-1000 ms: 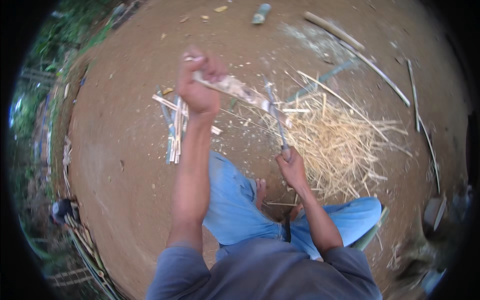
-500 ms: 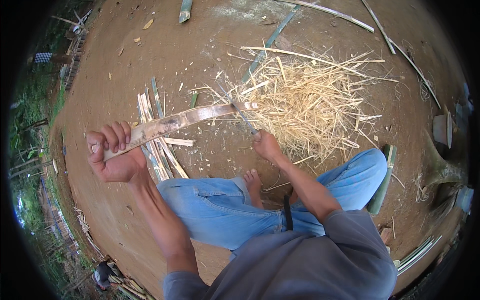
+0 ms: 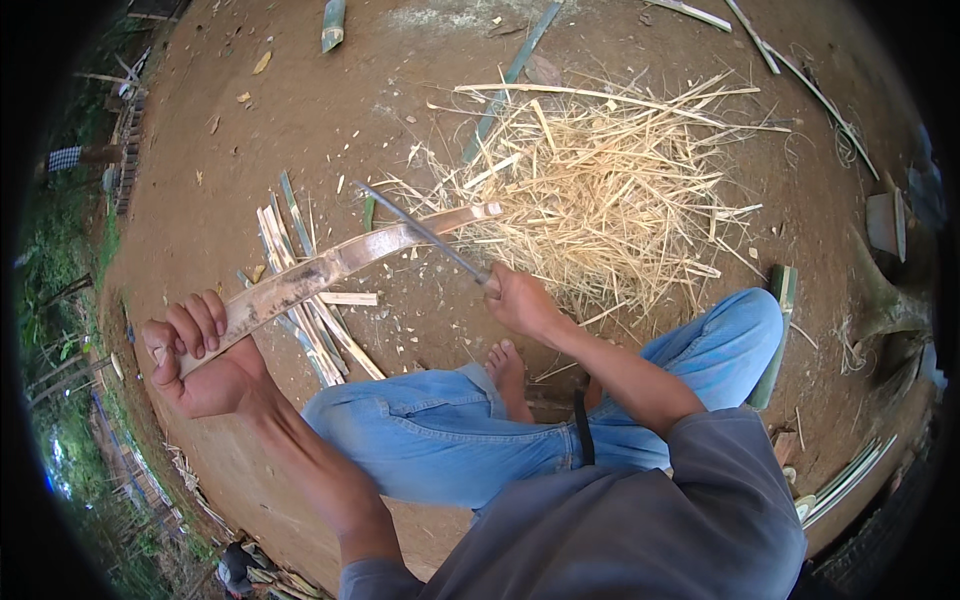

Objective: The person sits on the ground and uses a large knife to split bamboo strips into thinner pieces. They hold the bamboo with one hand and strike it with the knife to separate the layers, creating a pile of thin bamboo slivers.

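Observation:
My left hand (image 3: 207, 352) is wrapped round the near end of a long, slightly curved bamboo strip (image 3: 345, 258). The strip slants up to the right, pale with dark blotches toward my hand, and its far tip reaches the edge of a heap of shavings. In my right hand (image 3: 523, 300) is a knife (image 3: 425, 233), gripped by its handle. Its narrow grey blade points up and left and crosses the strip nearer the far end. Whether the edge bites into the bamboo I cannot tell.
Beyond my right hand lies the big heap of pale shavings (image 3: 610, 180). Several split bamboo sticks (image 3: 318, 325) lie under the strip. A green bamboo piece (image 3: 776, 335) rests by my right knee. A short bamboo tube (image 3: 333, 25) and long slats (image 3: 820, 100) lie farther off.
The knife blade now crosses the strip closer to my left hand and leans more to the left. My left hand has shifted left and down with the strip.

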Action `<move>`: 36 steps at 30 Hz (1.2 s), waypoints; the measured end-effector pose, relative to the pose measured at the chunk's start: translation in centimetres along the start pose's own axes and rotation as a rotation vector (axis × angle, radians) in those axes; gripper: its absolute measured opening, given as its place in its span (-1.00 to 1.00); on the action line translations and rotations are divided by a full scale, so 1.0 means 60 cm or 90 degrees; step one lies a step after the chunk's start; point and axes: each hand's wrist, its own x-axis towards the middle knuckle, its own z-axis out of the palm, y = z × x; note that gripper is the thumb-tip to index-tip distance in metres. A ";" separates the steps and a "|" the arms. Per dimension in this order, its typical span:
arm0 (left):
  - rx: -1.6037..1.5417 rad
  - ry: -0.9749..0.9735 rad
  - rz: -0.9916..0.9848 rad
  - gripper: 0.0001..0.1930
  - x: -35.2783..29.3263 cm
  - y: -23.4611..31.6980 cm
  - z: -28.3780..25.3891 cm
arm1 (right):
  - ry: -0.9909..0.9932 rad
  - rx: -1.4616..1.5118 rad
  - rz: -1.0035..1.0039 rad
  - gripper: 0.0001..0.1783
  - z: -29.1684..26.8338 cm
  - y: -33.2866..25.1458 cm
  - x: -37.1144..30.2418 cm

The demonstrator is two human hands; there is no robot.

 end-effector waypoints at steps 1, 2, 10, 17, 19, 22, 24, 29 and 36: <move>-0.002 -0.009 0.000 -0.80 0.009 -0.012 0.011 | -0.006 -0.009 -0.027 -0.64 -0.001 0.013 0.013; -0.005 -0.018 0.001 -0.81 0.016 -0.023 0.020 | -0.012 -0.018 -0.054 -0.61 0.000 0.028 0.027; 0.002 -0.014 -0.010 -0.80 0.059 -0.072 0.032 | -0.001 0.011 0.037 -0.70 -0.036 0.091 0.072; -0.024 -0.054 -0.049 -0.79 0.056 -0.136 0.009 | 0.065 0.024 0.217 -0.74 -0.031 0.278 0.103; -0.037 -0.072 -0.057 -0.78 0.052 -0.150 -0.002 | 0.041 0.075 0.153 -0.71 -0.055 0.220 0.101; -0.056 -0.102 -0.074 -0.78 0.045 -0.191 -0.005 | -0.019 0.086 0.019 -0.67 -0.082 0.184 0.095; -0.023 -0.033 -0.060 -0.80 0.037 -0.217 0.005 | -0.017 0.073 -0.035 -0.64 -0.079 0.177 0.102; 0.017 0.031 -0.026 -0.86 0.034 -0.232 0.060 | -0.072 0.103 -0.114 -0.63 -0.105 0.157 0.127; 0.035 0.008 -0.041 -0.83 0.039 -0.291 0.066 | 0.015 0.057 0.119 -0.67 -0.081 0.354 0.192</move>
